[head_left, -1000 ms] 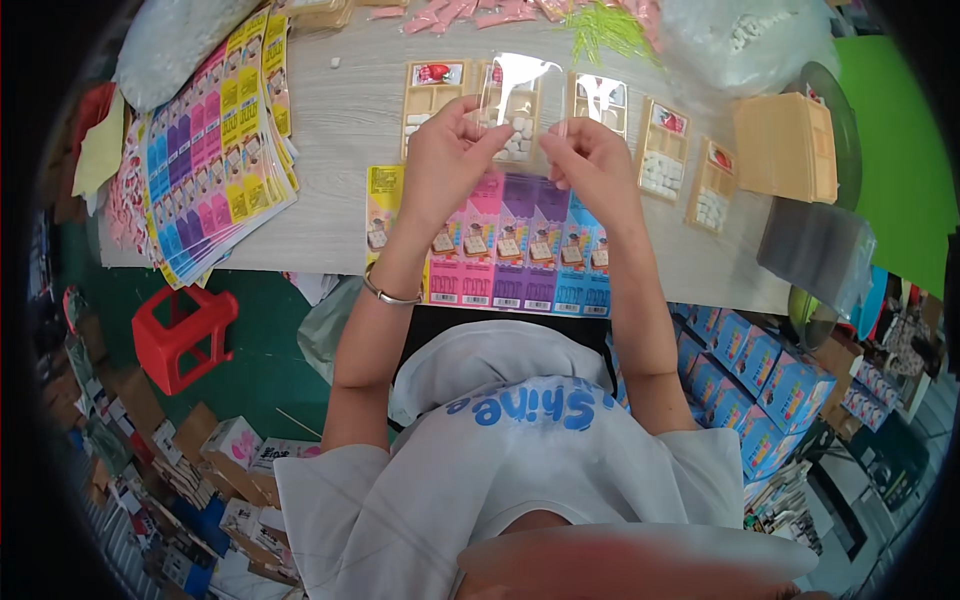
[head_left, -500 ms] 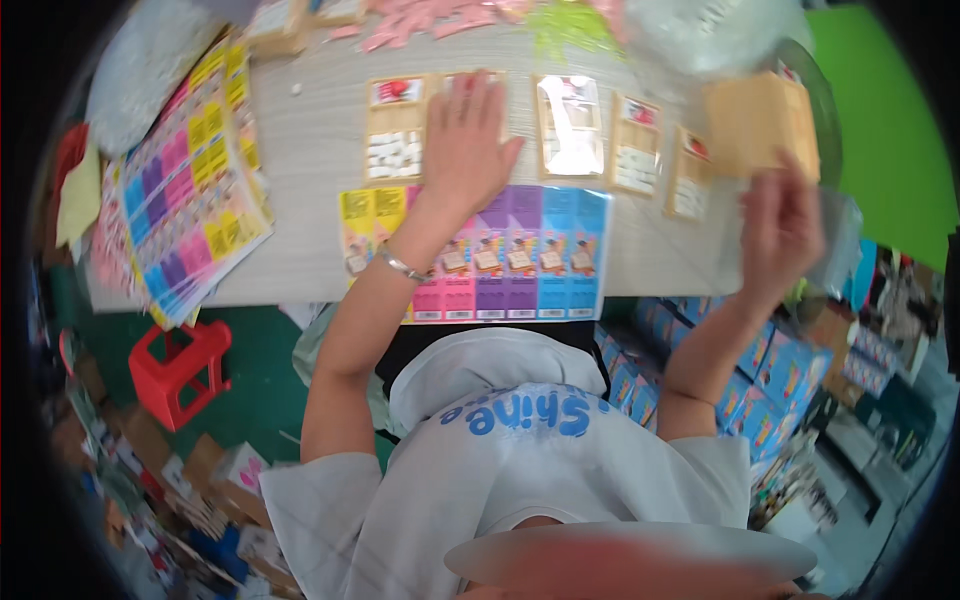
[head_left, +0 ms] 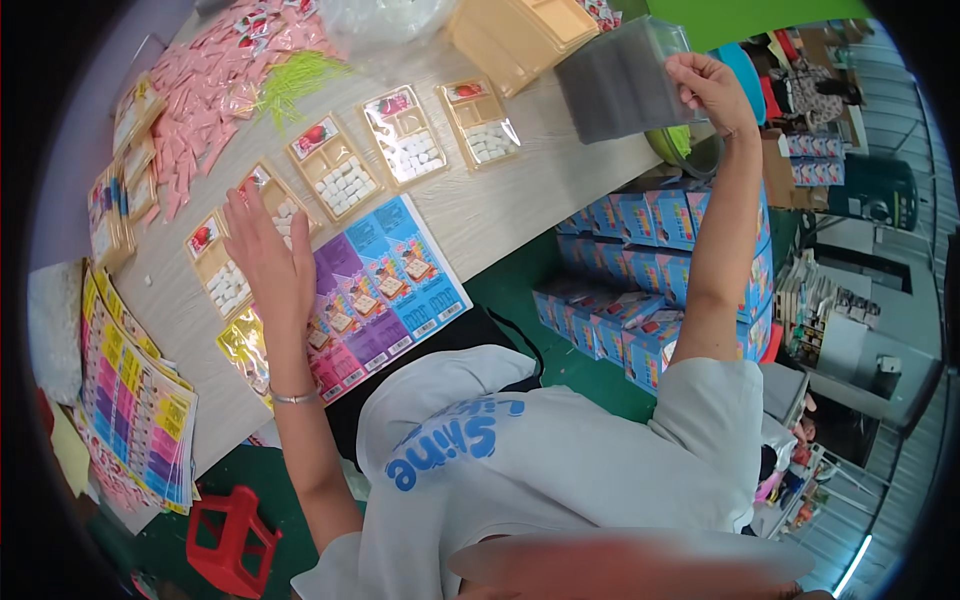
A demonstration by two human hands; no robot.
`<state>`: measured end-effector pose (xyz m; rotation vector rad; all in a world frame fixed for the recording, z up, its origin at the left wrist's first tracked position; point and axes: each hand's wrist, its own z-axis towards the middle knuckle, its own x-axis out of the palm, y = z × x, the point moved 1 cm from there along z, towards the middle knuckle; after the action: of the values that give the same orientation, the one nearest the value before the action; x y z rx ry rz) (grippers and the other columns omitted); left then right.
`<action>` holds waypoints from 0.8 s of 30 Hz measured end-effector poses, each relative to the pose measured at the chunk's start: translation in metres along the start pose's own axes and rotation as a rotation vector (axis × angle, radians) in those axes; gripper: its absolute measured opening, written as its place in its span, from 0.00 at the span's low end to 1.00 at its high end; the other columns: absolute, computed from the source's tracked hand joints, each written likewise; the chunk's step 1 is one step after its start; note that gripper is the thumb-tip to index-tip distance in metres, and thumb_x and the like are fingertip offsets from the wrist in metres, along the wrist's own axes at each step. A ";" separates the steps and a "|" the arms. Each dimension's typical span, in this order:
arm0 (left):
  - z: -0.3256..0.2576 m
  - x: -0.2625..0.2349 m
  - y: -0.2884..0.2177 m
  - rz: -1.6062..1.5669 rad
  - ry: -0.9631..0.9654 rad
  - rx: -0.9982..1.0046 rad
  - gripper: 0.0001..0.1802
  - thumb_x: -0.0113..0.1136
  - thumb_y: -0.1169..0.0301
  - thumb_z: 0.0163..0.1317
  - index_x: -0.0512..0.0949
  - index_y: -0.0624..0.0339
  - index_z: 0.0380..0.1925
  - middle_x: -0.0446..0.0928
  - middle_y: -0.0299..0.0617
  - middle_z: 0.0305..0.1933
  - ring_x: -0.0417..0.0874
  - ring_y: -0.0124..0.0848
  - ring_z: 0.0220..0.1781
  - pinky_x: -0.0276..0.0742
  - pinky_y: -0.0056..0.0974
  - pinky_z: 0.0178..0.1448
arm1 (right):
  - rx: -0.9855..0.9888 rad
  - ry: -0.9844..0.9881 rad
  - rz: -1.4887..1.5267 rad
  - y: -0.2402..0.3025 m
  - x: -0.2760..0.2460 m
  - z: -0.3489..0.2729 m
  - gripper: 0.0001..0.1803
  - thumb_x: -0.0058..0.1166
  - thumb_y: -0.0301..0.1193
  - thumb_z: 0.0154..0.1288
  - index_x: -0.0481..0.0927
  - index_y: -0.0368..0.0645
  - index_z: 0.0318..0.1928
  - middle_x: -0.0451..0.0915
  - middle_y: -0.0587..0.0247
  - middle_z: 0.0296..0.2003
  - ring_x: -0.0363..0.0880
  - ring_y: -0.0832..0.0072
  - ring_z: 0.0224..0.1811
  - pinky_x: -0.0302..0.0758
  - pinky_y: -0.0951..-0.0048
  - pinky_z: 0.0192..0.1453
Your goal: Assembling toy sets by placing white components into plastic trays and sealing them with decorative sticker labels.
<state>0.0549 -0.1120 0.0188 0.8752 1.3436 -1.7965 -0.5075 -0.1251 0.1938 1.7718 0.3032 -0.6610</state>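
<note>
Fingers outstretched, my left hand [head_left: 268, 250] lies over a tan tray [head_left: 262, 178] with white pellets, partly hiding it. Similar compartment trays stand in a slanting row: one tray [head_left: 205, 235] left of this hand, others to its right, such as this tray [head_left: 400, 135]. Each has a strawberry-picture packet on top and white pellets below. At the right, my right hand [head_left: 712, 92] is closed in a pinch at the edge of a dark, see-through stack of plastic covers [head_left: 622, 85]. How many covers its fingertips grip is hidden. A colourful printed sheet [head_left: 385, 285] lies below the trays.
Pink packets [head_left: 200, 120], green strips [head_left: 290, 88] and a clear plastic bag [head_left: 385, 20] lie along the back. Stacked tan trays [head_left: 515, 40] stand near the covers. Printed sheets [head_left: 135, 400] lie left. Blue boxes [head_left: 650, 225] and a red stool [head_left: 235, 540] stand on the floor.
The view has swung to the right. My right hand has reached outward to the stack of plastic covers; my left hand stays over its tray.
</note>
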 end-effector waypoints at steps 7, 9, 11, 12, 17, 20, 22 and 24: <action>-0.013 -0.005 -0.005 -0.370 0.078 0.035 0.34 0.47 0.57 0.78 0.59 0.65 0.77 0.58 0.58 0.81 0.55 0.51 0.83 0.47 0.49 0.84 | 0.003 0.074 0.118 -0.005 -0.008 0.005 0.16 0.71 0.40 0.66 0.87 0.42 0.46 0.83 0.79 0.32 0.74 0.95 0.25 0.66 0.93 0.25; -0.011 -0.012 -0.008 -0.386 0.044 0.049 0.33 0.49 0.59 0.77 0.61 0.65 0.75 0.62 0.56 0.79 0.59 0.50 0.81 0.48 0.50 0.84 | 0.021 0.049 0.080 -0.001 -0.008 0.005 0.15 0.70 0.39 0.68 0.87 0.41 0.45 0.83 0.78 0.31 0.75 0.93 0.24 0.67 0.90 0.26; -0.013 -0.020 -0.007 -0.378 0.003 0.038 0.31 0.51 0.61 0.76 0.63 0.65 0.74 0.66 0.55 0.77 0.64 0.49 0.80 0.49 0.51 0.84 | 0.034 0.056 0.051 0.001 0.000 0.007 0.14 0.68 0.39 0.69 0.87 0.40 0.45 0.82 0.77 0.30 0.75 0.90 0.24 0.69 0.87 0.26; -0.014 -0.023 -0.009 -0.380 -0.051 0.067 0.30 0.56 0.65 0.74 0.67 0.65 0.72 0.70 0.53 0.74 0.68 0.48 0.77 0.51 0.50 0.83 | -0.069 -0.062 -0.224 0.003 -0.002 0.002 0.15 0.65 0.39 0.72 0.86 0.40 0.47 0.81 0.77 0.31 0.74 0.90 0.25 0.70 0.84 0.29; -0.034 -0.039 -0.029 -0.777 -0.102 -0.013 0.35 0.76 0.71 0.58 0.74 0.64 0.66 0.78 0.49 0.67 0.79 0.43 0.67 0.69 0.44 0.74 | -0.522 -0.289 0.027 0.105 0.083 -0.113 0.12 0.51 0.35 0.79 0.81 0.37 0.46 0.77 0.67 0.32 0.73 0.82 0.33 0.69 0.79 0.36; -0.038 -0.043 -0.051 -1.351 -0.021 0.003 0.39 0.70 0.76 0.62 0.66 0.64 0.72 0.77 0.54 0.66 0.79 0.43 0.68 0.71 0.45 0.74 | -0.671 0.243 0.357 0.125 0.207 -0.129 0.08 0.46 0.27 0.79 0.77 0.38 0.39 0.77 0.65 0.31 0.70 0.84 0.30 0.67 0.81 0.35; -0.041 -0.061 -0.039 -1.656 0.122 -0.070 0.42 0.76 0.69 0.60 0.65 0.63 0.72 0.82 0.48 0.59 0.86 0.35 0.55 0.80 0.40 0.64 | -0.358 0.531 0.475 0.118 0.311 -0.120 0.07 0.45 0.28 0.81 0.75 0.40 0.45 0.79 0.67 0.31 0.71 0.86 0.28 0.67 0.82 0.32; -0.038 -0.078 -0.004 -1.534 0.172 -0.401 0.38 0.75 0.68 0.61 0.69 0.62 0.70 0.85 0.44 0.49 0.87 0.28 0.46 0.84 0.37 0.50 | -0.209 0.672 0.600 0.116 0.390 -0.105 0.08 0.47 0.30 0.81 0.77 0.39 0.48 0.78 0.69 0.30 0.71 0.85 0.25 0.68 0.81 0.29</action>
<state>0.0951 -0.0632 0.0777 -0.4818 2.7311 -2.2323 -0.1030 -0.1111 0.0804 1.7127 0.2565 0.3946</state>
